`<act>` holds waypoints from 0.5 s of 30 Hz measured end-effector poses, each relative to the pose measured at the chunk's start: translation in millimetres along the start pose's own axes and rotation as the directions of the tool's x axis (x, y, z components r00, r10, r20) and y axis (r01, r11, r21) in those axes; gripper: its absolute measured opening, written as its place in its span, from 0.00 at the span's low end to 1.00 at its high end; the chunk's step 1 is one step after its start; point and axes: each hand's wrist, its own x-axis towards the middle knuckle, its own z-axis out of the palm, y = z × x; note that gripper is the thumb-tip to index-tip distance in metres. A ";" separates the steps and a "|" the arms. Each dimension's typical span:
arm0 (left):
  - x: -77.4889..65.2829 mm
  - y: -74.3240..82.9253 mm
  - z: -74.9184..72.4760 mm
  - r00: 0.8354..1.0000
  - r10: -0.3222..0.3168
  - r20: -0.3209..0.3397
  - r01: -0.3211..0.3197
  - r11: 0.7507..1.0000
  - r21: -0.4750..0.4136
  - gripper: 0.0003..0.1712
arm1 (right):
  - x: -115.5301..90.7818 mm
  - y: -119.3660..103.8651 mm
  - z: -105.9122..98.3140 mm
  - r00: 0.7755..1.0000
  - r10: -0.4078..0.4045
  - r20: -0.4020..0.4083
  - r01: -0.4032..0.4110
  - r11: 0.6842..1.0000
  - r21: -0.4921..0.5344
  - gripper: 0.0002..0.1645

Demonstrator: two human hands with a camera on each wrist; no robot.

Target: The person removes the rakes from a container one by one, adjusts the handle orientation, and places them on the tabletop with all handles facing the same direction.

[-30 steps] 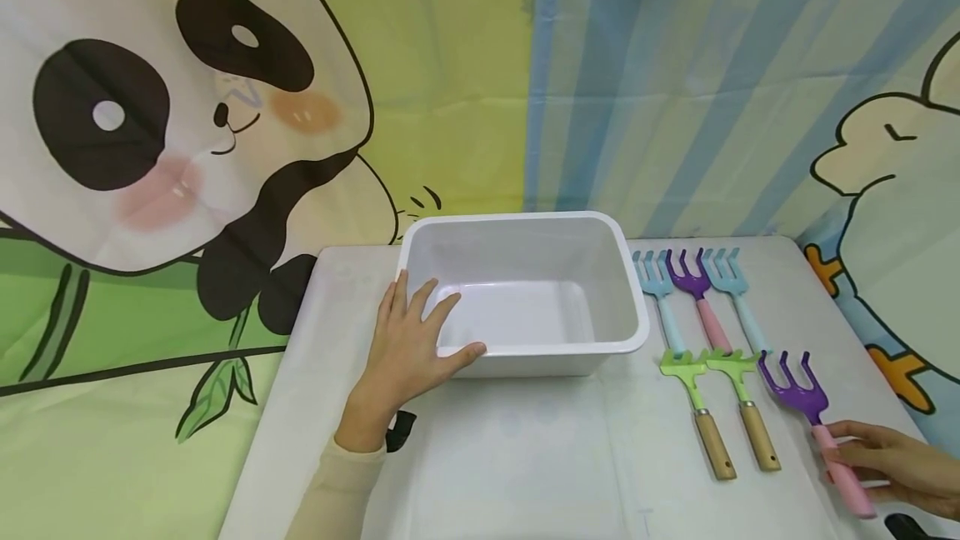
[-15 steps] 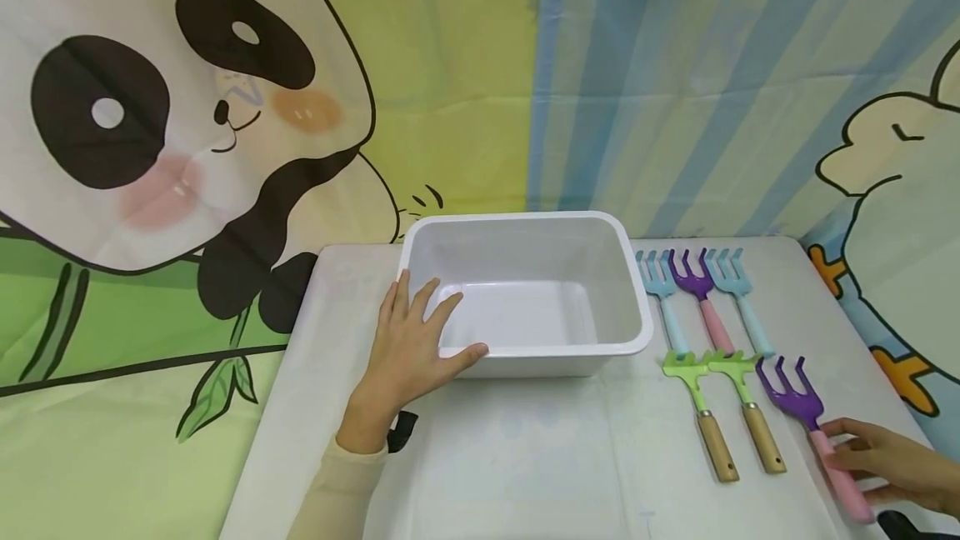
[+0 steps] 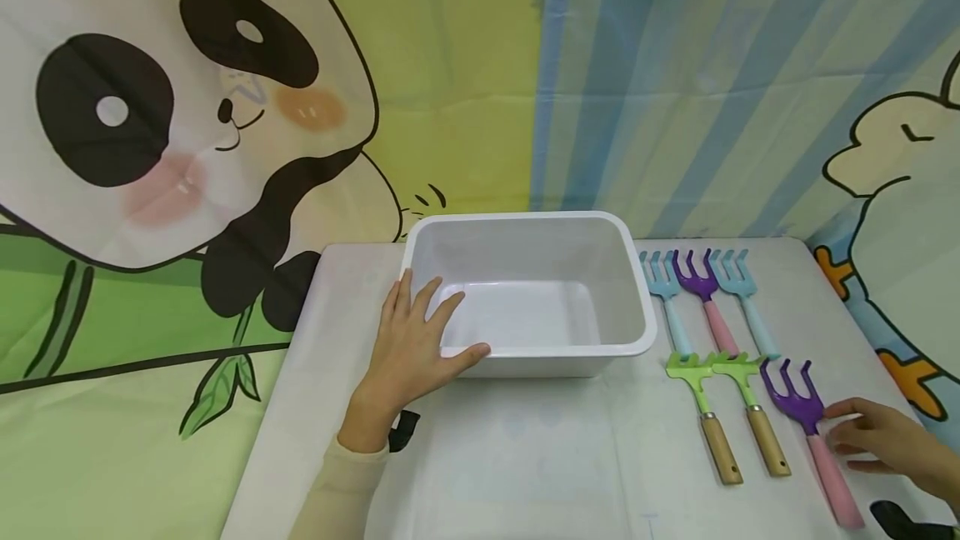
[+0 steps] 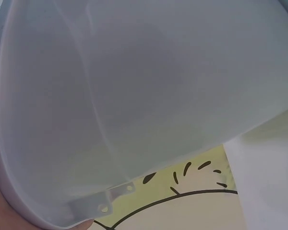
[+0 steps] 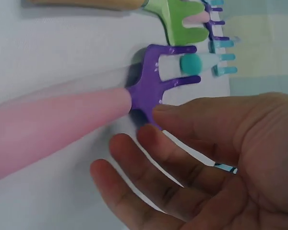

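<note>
Near the table's right edge lies a purple three-pronged garden hand fork with a pink handle point(image 3: 834, 482). My right hand point(image 3: 885, 444) is just to its right, fingers loosely bent and not wrapped round the handle. In the right wrist view the thumb and index fingertips are right at the edge of the purple fork head point(image 5: 151, 88), while the other fingers hang apart from it. My left hand point(image 3: 412, 348) rests over the near left corner of a white plastic bin point(image 3: 555, 351), its fingers spread and thumb along the front rim. Nothing lies in the bin.
Two green hand rakes with wooden handles point(image 3: 722, 448) lie left of the purple fork. Behind them are two light-blue rakes point(image 3: 759, 327) and another purple fork with a pink handle point(image 3: 720, 327). A printed panda curtain point(image 3: 450, 90) hangs at the table's back edge.
My right hand has let go of the pink handle and shifted slightly up and away, leaving the purple fork lying on the table. The left hand keeps its place on the bin.
</note>
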 end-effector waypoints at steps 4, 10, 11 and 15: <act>-3.1 -2.0 -1.8 1.000 -0.009 -0.014 0.009 1.000 -0.009 0.50 | 5.4 -12.4 -1.4 0.996 -0.070 -0.053 0.069 0.997 -0.023 0.24; -7.5 -3.5 -3.7 0.997 -0.005 -0.074 0.001 0.999 -0.051 0.49 | 7.1 -39.1 4.2 0.979 -0.184 -0.088 0.179 0.982 -0.056 0.27; -8.1 -3.8 -3.7 0.996 0.000 -0.092 -0.006 0.998 -0.066 0.48 | 6.5 -44.8 6.0 0.974 -0.205 -0.099 0.199 0.978 -0.065 0.28; -9.3 -6.1 -5.8 0.982 0.023 -0.186 -0.051 0.988 -0.144 0.46 | 3.7 -69.1 16.2 0.939 -0.314 -0.142 0.301 0.948 -0.107 0.29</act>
